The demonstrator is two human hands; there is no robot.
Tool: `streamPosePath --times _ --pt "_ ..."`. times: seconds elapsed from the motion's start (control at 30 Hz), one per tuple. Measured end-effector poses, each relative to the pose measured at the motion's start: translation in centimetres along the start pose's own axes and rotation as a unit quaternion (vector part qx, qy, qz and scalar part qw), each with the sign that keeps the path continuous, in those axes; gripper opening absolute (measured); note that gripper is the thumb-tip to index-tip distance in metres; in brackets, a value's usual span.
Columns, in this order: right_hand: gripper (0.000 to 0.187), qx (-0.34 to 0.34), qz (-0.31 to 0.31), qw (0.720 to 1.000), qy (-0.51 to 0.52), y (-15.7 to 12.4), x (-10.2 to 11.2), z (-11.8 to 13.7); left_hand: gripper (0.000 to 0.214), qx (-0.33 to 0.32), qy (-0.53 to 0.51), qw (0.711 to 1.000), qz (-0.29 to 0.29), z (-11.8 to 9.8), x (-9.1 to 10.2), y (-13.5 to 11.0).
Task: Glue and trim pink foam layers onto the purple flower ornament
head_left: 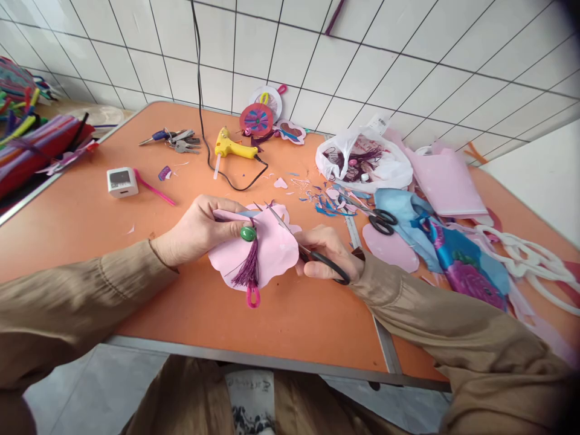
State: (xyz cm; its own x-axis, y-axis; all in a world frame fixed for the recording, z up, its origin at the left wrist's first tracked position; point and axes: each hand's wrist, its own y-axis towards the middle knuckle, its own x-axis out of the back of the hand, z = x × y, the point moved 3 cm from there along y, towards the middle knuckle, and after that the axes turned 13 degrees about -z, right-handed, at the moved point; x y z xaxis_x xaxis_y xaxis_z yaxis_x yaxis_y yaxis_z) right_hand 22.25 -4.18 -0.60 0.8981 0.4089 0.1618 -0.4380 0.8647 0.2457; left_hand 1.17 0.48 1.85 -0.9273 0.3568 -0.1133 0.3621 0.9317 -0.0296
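White tiles (217, 39) back the orange desk (172, 308), over whose middle my left hand (194, 226) pinches one pink scalloped cutout (278, 257), thumb against one green bead (248, 234) above one purple tassel (250, 266). My right hand (330, 249) grips black-handled scissors (325, 261), blades at the cutout's upper edge. Its lower scallops look finished; the top, I judge, needs more trimming. I count one second pair of scissors (383, 221), one yellow glue gun (235, 148), one white plastic bag (394, 172) and at least three decorated medallions (256, 121).
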Motion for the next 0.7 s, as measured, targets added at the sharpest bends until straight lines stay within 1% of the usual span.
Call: streamPosePath --times 0.17,0.33,0.5,0.7 --pt "0.044 0.04 -0.009 0.998 -0.044 0.06 0.08 0.3 0.03 -0.001 0.025 1.0 -0.007 0.02 0.16 0.11" --pt "0.044 0.07 -0.008 0.994 -0.08 0.09 0.13 0.38 0.029 -0.003 0.019 1.0 -0.005 -0.05 0.13 0.1" --pt "0.048 0.099 -0.017 0.991 -0.093 0.16 0.11 0.38 0.029 0.007 0.006 1.0 -0.002 0.15 0.05 0.14" --pt "0.038 0.109 -0.036 0.991 -0.066 0.3 0.04 0.44 0.032 0.023 -0.015 1.0 -0.004 0.66 0.08 0.05"
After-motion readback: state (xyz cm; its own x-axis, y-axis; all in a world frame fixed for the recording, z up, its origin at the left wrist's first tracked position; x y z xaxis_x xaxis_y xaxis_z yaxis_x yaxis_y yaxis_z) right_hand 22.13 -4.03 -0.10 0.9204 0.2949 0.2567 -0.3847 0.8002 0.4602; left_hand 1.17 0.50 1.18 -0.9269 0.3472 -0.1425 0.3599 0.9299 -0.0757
